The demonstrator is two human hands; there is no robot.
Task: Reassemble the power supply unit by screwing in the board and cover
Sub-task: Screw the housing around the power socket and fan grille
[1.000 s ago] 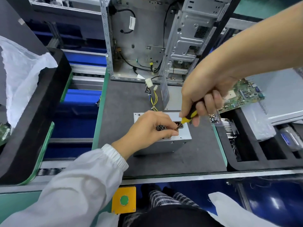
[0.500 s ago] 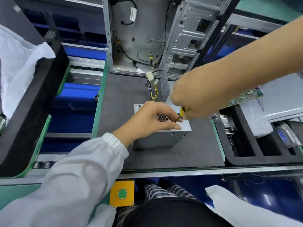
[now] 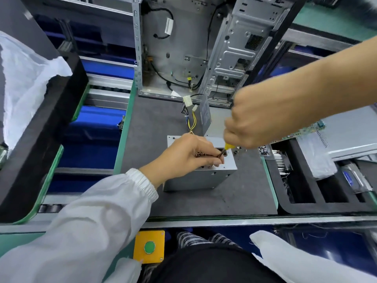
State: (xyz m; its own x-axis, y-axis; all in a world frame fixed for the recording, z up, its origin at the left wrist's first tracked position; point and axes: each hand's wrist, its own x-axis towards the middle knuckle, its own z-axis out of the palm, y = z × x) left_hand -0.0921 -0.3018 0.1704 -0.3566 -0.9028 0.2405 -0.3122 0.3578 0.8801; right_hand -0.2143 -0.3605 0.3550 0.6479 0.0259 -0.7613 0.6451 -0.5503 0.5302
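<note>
A silver power supply unit (image 3: 204,176) stands on the dark grey mat (image 3: 155,123), its cable bundle with white connectors (image 3: 188,111) trailing toward the back. My left hand (image 3: 187,156) rests on top of the unit, fingertips pinched around the dark shaft of a screwdriver near its tip. My right hand (image 3: 253,121) grips the yellow-handled screwdriver (image 3: 228,147) from above, hiding most of the handle. The tip meets the unit's top face close to a rectangular opening. Whatever screw sits under the tip is hidden.
An open grey computer chassis (image 3: 204,48) stands behind the unit. A black foam tray (image 3: 306,201) at right holds a heatsink, bagged parts and a green circuit board (image 3: 306,131); small screws (image 3: 263,150) lie near its corner. Another black tray (image 3: 40,139) sits left. A yellow button box (image 3: 150,247) is below.
My right hand has rolled over the screwdriver, so its fingers and most of the yellow handle are now hidden. My left hand keeps its pinch on the shaft; the unit has not shifted.
</note>
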